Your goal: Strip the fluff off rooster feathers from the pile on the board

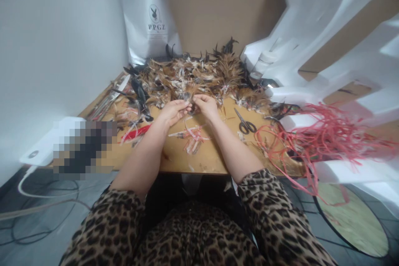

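Observation:
My left hand (176, 111) and my right hand (205, 106) meet over the middle of the wooden table (202, 162). Both have their fingers pinched together around a small brown feather tuft (190, 90), whose tips rise above the fingertips. Its lower end is hidden by my fingers. Right behind them spreads a large heap of brown and black feathers (174, 72). Between my forearms lies a small pile of pinkish-white strips and quill scraps (193, 139). Black-handled scissors (247, 126) rest to the right of my right wrist, blades pointing away.
Pink-red plastic strands (330, 137) hang over the right edge among white foam pieces (330, 170). On the left lie a white power strip (52, 139) and a red strip bundle (135, 132). A white bag (149, 12) and a cardboard panel (218, 8) stand behind the feathers.

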{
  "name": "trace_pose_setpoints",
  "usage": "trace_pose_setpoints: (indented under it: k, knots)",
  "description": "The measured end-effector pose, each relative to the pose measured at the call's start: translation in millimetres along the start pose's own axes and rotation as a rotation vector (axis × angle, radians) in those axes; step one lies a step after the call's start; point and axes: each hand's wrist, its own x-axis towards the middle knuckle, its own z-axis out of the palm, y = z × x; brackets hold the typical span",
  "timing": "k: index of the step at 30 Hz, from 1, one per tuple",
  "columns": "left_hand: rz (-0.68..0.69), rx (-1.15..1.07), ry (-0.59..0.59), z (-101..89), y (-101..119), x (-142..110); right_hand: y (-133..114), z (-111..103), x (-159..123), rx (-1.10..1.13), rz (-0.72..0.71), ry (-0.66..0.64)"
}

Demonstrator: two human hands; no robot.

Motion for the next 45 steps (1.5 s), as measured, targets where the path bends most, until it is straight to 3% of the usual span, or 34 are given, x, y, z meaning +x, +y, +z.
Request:
trace_pose_setpoints:
  k: [5, 10, 13, 20, 24, 28, 33, 36, 40, 45]
  knots:
    - [0.033, -0.066, 0.002, -4.6, 0.0, 4.0, 2.0, -1.4, 1.2, 0.038, -0.013, 0.020]
    - [0.080, -0.123, 0.077, -8.3, 4.2, 5.5, -6.6, -8.6, 1.8, 0.049, 0.021, -0.023]
    - [0.098, -0.145, 0.106, -10.1, 6.7, 5.4, -21.0, -25.4, 3.4, -0.012, 0.032, -0.145]
    - [0.096, -0.115, 0.091, -10.2, 6.9, 5.3, -58.0, -80.7, -4.3, -0.478, 0.101, -0.440]
    - [0.105, -0.080, 0.068, -9.0, 5.9, 4.7, -63.0, -91.2, -8.9, -0.647, 0.181, -0.600]
    - [0.108, -0.001, -0.001, -7.9, 3.1, 3.7, -51.1, -76.9, -5.5, -0.593, 0.075, -0.493]
    - [0.094, 0.138, -0.085, -5.5, -1.8, 1.6, -28.4, -34.1, -5.9, -0.311, -0.041, -0.345]
    - [0.105, 0.189, -0.097, -4.6, -3.2, 0.6, -18.5, -16.5, -6.6, -0.224, -0.040, -0.236]
    - [0.133, 0.235, -0.100, -3.8, -3.8, -0.2, -11.4, -10.4, -5.3, -0.135, 0.015, -0.105]
    - [0.133, 0.293, -0.102, -0.2, -5.0, -1.9, -6.9, -7.7, -5.5, -0.067, 0.012, -0.107]
